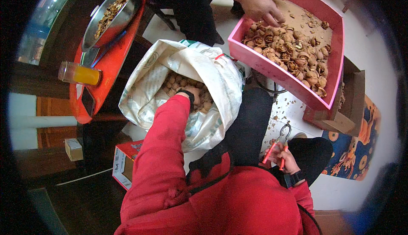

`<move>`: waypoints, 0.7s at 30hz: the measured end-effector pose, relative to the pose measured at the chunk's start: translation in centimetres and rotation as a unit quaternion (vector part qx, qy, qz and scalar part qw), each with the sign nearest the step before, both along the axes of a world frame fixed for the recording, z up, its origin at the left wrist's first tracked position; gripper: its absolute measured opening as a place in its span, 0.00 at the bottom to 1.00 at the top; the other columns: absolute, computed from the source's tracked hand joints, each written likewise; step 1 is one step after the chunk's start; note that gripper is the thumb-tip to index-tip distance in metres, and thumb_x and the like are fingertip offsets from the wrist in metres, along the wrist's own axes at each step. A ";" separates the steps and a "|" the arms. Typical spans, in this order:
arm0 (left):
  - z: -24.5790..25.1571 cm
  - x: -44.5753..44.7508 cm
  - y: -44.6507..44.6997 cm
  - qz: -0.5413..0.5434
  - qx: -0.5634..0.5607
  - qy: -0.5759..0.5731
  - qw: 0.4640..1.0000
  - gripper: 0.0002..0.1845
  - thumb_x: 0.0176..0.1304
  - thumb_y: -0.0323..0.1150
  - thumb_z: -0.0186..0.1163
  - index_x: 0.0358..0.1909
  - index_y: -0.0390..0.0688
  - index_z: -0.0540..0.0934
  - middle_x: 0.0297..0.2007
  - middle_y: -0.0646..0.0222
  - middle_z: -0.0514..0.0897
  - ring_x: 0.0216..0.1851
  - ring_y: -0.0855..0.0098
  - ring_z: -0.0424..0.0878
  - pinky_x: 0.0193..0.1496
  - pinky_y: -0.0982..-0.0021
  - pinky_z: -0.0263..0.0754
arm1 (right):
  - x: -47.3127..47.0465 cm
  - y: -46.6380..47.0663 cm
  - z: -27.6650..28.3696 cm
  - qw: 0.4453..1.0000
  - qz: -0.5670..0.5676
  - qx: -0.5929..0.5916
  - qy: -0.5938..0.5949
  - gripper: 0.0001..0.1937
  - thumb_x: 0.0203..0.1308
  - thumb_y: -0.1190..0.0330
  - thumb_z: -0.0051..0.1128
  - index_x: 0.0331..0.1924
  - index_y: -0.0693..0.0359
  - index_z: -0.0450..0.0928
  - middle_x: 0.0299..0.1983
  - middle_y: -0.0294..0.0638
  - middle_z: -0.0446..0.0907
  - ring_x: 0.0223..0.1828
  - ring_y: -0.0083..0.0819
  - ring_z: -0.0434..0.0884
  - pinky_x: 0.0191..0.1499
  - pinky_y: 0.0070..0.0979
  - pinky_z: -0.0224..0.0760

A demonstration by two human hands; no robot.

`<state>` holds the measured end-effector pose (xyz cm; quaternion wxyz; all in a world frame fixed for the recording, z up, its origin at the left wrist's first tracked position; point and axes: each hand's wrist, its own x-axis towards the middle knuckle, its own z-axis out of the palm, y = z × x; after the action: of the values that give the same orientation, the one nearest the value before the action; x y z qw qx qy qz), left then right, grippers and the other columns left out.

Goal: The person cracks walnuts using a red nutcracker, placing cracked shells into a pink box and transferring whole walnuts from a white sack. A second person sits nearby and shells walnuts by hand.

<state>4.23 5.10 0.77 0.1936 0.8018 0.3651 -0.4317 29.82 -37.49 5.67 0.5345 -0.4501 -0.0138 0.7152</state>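
Note:
My left hand (195, 95) is deep inside a white woven sack (220, 85), down among whole walnuts (181, 81). Its fingers are hidden by the hand's back and the nuts, so any grip there cannot be made out. By my right thigh, my right hand (287, 160) holds a nutcracker (283, 134) by its red handles. The handles are spread apart, and no nut shows in the metal jaws. Ahead to the right, a pink box (283, 78) holds a heap of walnuts and broken shells (296, 51).
Another person's hand (259, 4) reaches over the pink box. A cardboard box (347, 117) sits beneath it, near shell bits (280, 117) on the floor. At left, a red stool (106, 78) carries a metal bowl (127, 15) of walnut pieces, a jar (79, 73) and a phone (88, 101).

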 end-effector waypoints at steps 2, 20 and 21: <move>1.8 -0.4 -1.6 0.007 0.025 -0.097 0.995 0.39 0.44 0.43 0.60 0.63 0.47 0.65 0.58 0.52 0.71 0.58 0.55 0.70 0.61 0.61 0.64 | -0.1 0.0 0.3 1.000 -0.004 0.010 0.011 0.32 0.45 0.78 0.39 0.61 0.65 0.52 0.51 0.58 0.72 0.53 0.47 0.75 0.58 0.37 0.68; 21.3 11.7 -19.2 0.311 -0.486 -0.530 0.622 0.23 0.62 0.33 0.57 0.57 0.35 0.67 0.54 0.60 0.73 0.55 0.66 0.73 0.55 0.67 0.71 | 0.0 -0.7 0.6 0.985 -0.016 0.144 -0.091 0.22 0.61 0.76 0.39 0.61 0.65 0.56 0.50 0.42 0.72 0.50 0.27 0.74 0.57 0.25 0.65; 19.9 13.5 -20.6 0.337 -0.518 -0.496 0.610 0.25 0.60 0.30 0.59 0.59 0.36 0.66 0.52 0.63 0.73 0.54 0.67 0.74 0.55 0.69 0.71 | 0.0 -0.8 0.3 0.981 -0.024 0.161 -0.105 0.22 0.62 0.75 0.40 0.61 0.65 0.56 0.50 0.41 0.72 0.50 0.26 0.73 0.56 0.25 0.65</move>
<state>17.68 -15.49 20.71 0.8602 0.4795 0.1733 0.0099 29.78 -38.24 6.02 0.6125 -0.4308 -0.1743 0.6395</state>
